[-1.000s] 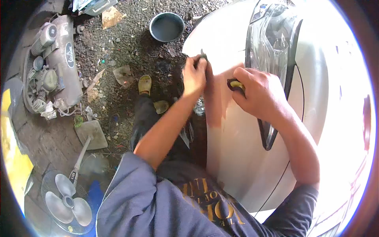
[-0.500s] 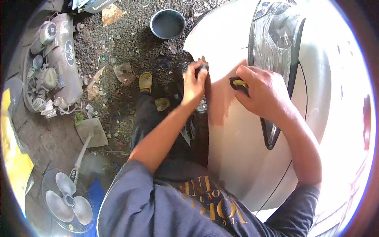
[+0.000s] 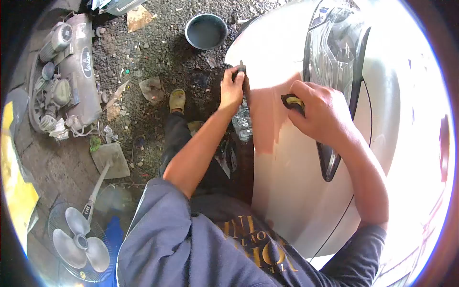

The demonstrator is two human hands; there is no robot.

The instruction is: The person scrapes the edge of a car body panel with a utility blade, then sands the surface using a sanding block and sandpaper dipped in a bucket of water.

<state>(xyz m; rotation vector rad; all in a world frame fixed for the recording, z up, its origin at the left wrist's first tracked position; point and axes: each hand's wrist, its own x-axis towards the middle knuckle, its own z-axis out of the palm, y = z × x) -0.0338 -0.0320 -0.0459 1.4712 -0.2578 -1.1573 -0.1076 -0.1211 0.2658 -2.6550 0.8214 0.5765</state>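
Note:
My left hand (image 3: 231, 92) is closed on a dark, narrow piece (image 3: 240, 71) by the edge of the white car panel (image 3: 287, 191); its kind is unclear. Below that hand the panel carries a reddish-brown patch (image 3: 265, 119). My right hand (image 3: 321, 109) is wrapped round a small black and yellow object (image 3: 293, 102), mostly hidden in the palm, and rests near the patch's right side. Just beyond the right hand is the headlight (image 3: 334, 57), covered in clear plastic film.
A dark bucket of liquid (image 3: 206, 32) stands on the gravel ahead. On the left are an air compressor (image 3: 79, 71) and a fan (image 3: 80, 241) lying with its base (image 3: 111, 160) toward the gravel. My foot wears a yellow clog (image 3: 177, 99).
My left hand has shifted slightly away from the panel, and the dark piece now points up from its fingers. My right hand has barely moved. The view has tilted a little.

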